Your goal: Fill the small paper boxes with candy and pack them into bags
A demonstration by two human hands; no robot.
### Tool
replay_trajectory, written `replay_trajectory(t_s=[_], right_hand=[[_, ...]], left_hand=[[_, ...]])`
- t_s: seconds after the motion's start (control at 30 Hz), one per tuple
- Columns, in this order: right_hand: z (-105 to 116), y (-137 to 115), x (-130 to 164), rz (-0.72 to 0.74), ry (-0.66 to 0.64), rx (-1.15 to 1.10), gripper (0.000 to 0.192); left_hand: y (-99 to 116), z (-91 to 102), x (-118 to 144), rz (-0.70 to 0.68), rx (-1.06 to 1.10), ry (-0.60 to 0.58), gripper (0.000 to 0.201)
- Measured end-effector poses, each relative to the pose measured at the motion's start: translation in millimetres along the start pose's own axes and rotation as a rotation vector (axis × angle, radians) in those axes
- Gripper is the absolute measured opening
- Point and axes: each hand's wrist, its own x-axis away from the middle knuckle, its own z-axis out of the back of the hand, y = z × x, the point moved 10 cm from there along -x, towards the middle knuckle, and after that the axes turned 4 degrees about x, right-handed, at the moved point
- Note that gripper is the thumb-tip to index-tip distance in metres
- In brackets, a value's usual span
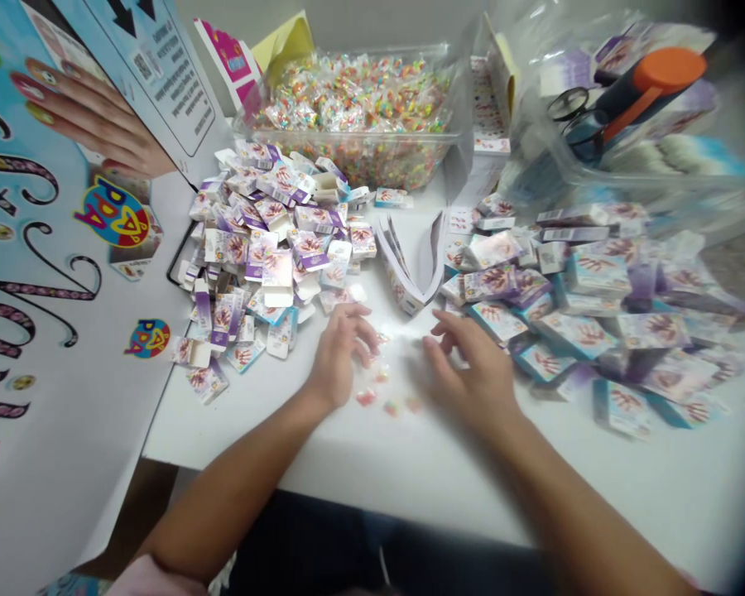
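Note:
My left hand (336,358) is low over the white table, fingers loosely bent and a little apart, fingertips at some small wrapped colourful pieces (382,374). Several of these pieces lie loose on the table between my hands. My right hand (475,368) hovers to their right, somewhat blurred, its thumb and fingers apart with nothing seen between them. Just beyond my hands stands a folded stack of printed paper (411,281), bent into a V. Left of it lies a heap of small white and purple boxes (276,257), several with open flaps.
A clear plastic tub (353,149) full of wrapped colourful pieces stands at the back. Small boxes (589,331) cover the right side. Behind them a clear bin (621,170) holds scissors (574,116) and an orange-topped tool (651,87). A large printed board (99,331) borders the left.

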Motion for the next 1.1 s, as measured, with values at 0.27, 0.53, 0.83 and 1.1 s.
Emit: replay_trajectory(t_s=[0.27, 0.53, 0.83, 1.1], right_hand=[[-37, 24, -33, -0.33, -0.35, 0.425, 0.047], [-45, -12, -10, -0.148, -0.323, 0.312, 0.046], [22, -51, -4, -0.112, -0.224, -0.564, 0.011], [5, 17, -25, -0.389, 0.134, -0.867, 0.024]], left_hand=[[1, 15.2, -6, 0.014, 0.033, 0.094, 0.058], [-6, 13.0, -2, 0.049, -0.106, 0.063, 0.051], [62, -15.3, 14, -0.469, -0.494, -0.181, 0.059], [9, -23.8, 12, 0.044, -0.294, -0.299, 0.032]])
